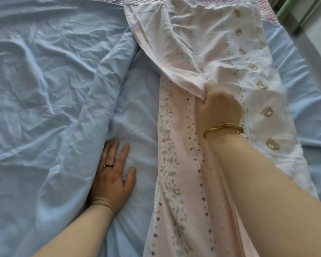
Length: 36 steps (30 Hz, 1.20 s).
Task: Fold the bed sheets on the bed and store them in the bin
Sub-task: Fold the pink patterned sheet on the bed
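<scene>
A pink and white patterned bed sheet (196, 52) with bears, hearts and leaves lies in a long strip down the right half of the bed. My right hand (219, 106), with a gold bracelet at the wrist, is shut on a bunched fold of this sheet near its middle. A crumpled light blue sheet (50, 86) covers the left half of the bed. My left hand (113, 177), wearing a ring, rests flat with fingers spread on the blue fabric, holding nothing. No bin is in view.
A pink textured cover (267, 10) shows along the far edge of the bed. Green and white furniture (302, 17) stands beyond the bed's far right corner. Blue bedding (308, 108) also lies to the right of the patterned sheet.
</scene>
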### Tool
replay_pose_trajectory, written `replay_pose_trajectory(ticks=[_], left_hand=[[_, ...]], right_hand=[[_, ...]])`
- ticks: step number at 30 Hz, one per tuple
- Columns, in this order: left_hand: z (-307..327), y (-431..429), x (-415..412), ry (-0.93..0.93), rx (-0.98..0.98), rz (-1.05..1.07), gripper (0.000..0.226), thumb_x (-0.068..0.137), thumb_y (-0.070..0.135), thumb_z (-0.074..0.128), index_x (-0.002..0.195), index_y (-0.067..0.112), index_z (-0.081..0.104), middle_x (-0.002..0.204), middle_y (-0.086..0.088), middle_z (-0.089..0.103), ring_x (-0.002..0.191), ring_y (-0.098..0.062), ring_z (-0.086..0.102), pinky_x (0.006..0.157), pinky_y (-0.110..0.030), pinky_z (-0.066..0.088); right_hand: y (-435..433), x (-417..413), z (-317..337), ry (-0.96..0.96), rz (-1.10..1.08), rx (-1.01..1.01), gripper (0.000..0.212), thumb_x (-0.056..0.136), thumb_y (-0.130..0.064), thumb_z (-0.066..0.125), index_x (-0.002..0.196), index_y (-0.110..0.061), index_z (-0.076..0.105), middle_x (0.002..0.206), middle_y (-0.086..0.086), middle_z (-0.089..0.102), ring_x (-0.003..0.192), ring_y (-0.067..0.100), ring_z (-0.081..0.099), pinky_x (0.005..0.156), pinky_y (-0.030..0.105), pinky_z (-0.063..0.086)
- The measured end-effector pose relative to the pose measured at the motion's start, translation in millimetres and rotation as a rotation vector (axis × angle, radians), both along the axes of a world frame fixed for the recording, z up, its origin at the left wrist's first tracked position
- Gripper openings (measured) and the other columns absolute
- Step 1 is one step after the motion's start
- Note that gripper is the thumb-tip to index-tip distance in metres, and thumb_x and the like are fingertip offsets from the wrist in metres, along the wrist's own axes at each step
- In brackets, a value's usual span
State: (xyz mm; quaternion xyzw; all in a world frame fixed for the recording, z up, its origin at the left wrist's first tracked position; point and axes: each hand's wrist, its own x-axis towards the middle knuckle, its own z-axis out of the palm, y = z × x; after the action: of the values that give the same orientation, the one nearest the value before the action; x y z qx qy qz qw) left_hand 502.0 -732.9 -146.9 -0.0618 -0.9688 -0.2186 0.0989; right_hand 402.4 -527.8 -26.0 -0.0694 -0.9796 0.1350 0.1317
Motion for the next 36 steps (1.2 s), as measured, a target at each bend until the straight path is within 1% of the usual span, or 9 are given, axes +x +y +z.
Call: replay_pose_trajectory(ticks=[4, 6, 10, 16, 26, 28, 30, 33, 36], left_hand=[[-2.3, -1.6, 0.6, -0.016, 0.002, -0.005, 0.054, 0.079, 0.034, 0.038, 0.130, 0.013, 0.038, 0.136, -0.013, 0.037, 0.139, -0.016, 0.017, 0.113, -0.026, 0.007], [-3.1, -1.2, 0.0, -0.017, 0.003, -0.015, 0.051, 0.084, 0.036, 0.035, 0.129, 0.014, 0.038, 0.136, -0.011, 0.034, 0.142, -0.001, 0.001, 0.113, -0.026, 0.007], [-2.4, -0.2, -0.9, -0.038, -0.028, -0.015, 0.056, 0.095, 0.049, 0.011, 0.131, 0.014, 0.037, 0.141, -0.009, 0.030, 0.141, 0.001, -0.004, 0.114, -0.024, 0.004], [-7.0, -4.6, -3.6, 0.057, -0.031, -0.081, 0.056, 0.094, 0.049, 0.014, 0.147, 0.033, 0.009, 0.155, 0.012, 0.002, 0.142, -0.004, 0.003, 0.116, -0.026, 0.007], [14.6, -3.9, -36.6, -0.007, -0.057, 0.060, 0.058, 0.096, 0.045, 0.017, 0.149, 0.022, 0.008, 0.157, 0.002, 0.003, 0.143, -0.009, 0.005, 0.115, -0.026, 0.007], [33.4, 10.5, -67.2, 0.007, 0.062, 0.425, 0.054, 0.100, 0.041, 0.018, 0.149, 0.018, 0.010, 0.156, 0.000, 0.011, 0.141, -0.005, 0.012, 0.112, -0.019, 0.007], [50.7, 48.8, -94.6, 0.036, 0.175, 0.187, 0.047, 0.097, 0.048, 0.021, 0.142, 0.034, 0.028, 0.144, 0.004, 0.037, 0.129, 0.002, 0.032, 0.107, -0.012, 0.015], [58.2, 94.4, -165.6, -0.137, 0.384, 0.194, 0.070, 0.083, 0.061, 0.030, 0.132, 0.015, 0.048, 0.130, -0.014, 0.053, 0.119, -0.022, 0.042, 0.100, -0.019, 0.023], [82.8, 125.3, -284.7, -0.302, 0.536, 0.392, 0.070, 0.088, 0.054, 0.043, 0.140, 0.007, 0.035, 0.143, -0.015, 0.039, 0.132, -0.027, 0.033, 0.107, -0.030, 0.021]], right_hand=[[61.4, -13.4, -0.2, 0.036, -0.342, -0.299, 0.037, 0.088, -0.036, 0.033, 0.072, -0.009, 0.053, 0.073, 0.013, 0.054, 0.080, 0.026, 0.048, 0.064, 0.030, 0.026], [83.0, -12.6, -21.8, -0.261, -0.408, -0.080, 0.035, 0.094, -0.033, 0.039, 0.102, -0.004, 0.057, 0.110, 0.024, 0.055, 0.109, 0.035, 0.047, 0.085, 0.038, 0.035], [88.3, -17.0, -53.7, -0.293, -0.278, 0.081, 0.050, 0.093, -0.025, 0.043, 0.139, -0.010, 0.030, 0.152, 0.015, 0.015, 0.140, 0.027, 0.008, 0.112, 0.038, 0.000], [104.3, -72.0, -52.4, -0.380, -0.195, 0.167, 0.063, 0.096, -0.043, 0.027, 0.148, -0.016, 0.002, 0.156, 0.007, -0.005, 0.143, 0.020, -0.006, 0.113, 0.041, -0.011], [110.3, -91.7, -74.0, -0.538, -0.117, 0.222, 0.074, 0.078, -0.049, -0.005, 0.146, -0.021, -0.013, 0.154, 0.001, -0.019, 0.142, 0.017, -0.015, 0.105, 0.034, -0.026], [110.4, -91.0, -80.3, -0.504, -0.087, 0.217, 0.076, 0.074, -0.050, -0.009, 0.143, -0.022, -0.019, 0.153, 0.001, -0.021, 0.141, 0.016, -0.019, 0.094, 0.029, -0.038], [114.3, -93.3, -87.8, -0.474, -0.088, 0.175, 0.073, 0.067, -0.053, -0.019, 0.134, -0.027, -0.026, 0.151, -0.003, -0.025, 0.141, 0.016, -0.020, 0.086, 0.026, -0.042], [115.0, -95.7, -93.9, -0.404, -0.104, 0.132, 0.070, 0.068, -0.053, -0.014, 0.133, -0.027, -0.017, 0.144, -0.006, -0.022, 0.143, 0.018, -0.008, 0.092, 0.024, -0.041], [118.3, -95.9, -104.8, -0.310, -0.113, 0.084, 0.069, 0.082, -0.041, 0.024, 0.141, -0.005, 0.029, 0.145, 0.016, 0.031, 0.134, 0.028, 0.026, 0.111, 0.026, -0.018]])
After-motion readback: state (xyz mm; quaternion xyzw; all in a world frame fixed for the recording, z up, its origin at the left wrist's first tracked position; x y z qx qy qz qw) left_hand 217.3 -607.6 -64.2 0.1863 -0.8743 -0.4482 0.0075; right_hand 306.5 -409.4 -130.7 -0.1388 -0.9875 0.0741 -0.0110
